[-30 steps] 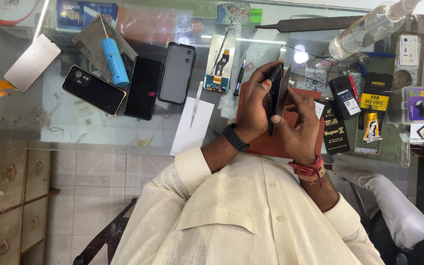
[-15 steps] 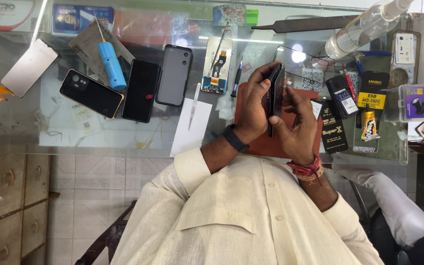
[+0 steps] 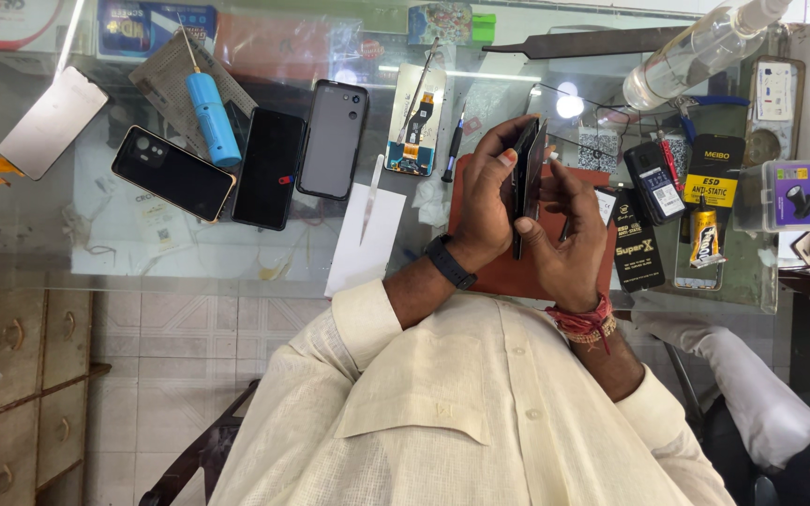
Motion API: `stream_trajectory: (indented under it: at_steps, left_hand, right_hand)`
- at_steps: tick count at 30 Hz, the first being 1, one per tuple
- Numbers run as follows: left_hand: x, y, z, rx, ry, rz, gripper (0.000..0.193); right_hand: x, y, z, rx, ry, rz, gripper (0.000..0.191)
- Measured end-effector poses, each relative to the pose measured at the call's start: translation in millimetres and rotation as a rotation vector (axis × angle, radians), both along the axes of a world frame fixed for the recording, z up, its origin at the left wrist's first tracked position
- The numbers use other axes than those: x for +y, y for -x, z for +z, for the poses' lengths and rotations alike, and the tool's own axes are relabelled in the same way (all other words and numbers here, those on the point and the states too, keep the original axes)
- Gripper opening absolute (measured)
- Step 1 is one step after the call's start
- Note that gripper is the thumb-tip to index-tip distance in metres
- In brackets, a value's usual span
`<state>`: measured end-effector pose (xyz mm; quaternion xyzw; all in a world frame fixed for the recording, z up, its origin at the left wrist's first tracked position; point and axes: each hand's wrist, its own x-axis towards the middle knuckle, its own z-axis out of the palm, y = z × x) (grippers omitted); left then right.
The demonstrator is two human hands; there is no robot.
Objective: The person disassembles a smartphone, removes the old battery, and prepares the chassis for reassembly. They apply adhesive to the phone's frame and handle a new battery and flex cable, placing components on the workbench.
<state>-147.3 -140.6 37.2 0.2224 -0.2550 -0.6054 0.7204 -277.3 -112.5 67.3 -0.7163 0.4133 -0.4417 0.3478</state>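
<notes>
Edgewise, slim black phone [image 3: 527, 178] (glossy), both hands

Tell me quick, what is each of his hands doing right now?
Left hand: closed around the dark phone, holding it on edge.
Right hand: gripping the same phone from the other side, thumb against it.

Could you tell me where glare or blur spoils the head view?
Head view: bright glare spots on the glass table just above the hands; reflections wash out the far edge; the dark phone held between left hand and right hand stays fairly sharp; no strong motion blur.
</notes>
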Motion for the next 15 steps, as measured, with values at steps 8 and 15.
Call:
stream_trajectory:
  at_steps: [8,15]
  left_hand:
    - [-0.8,0.6,-1.9,0.056,0.027,-0.018,0.053]
    - [-1.1,-1.4,-0.5,0.027,0.040,0.004,0.054]
  right_hand:
    - [-0.9,-1.2,1.4,0.023,0.021,-0.016,0.075]
    - [-1.6,-0.5,-0.8,0.041,0.048,-0.012,0.075]
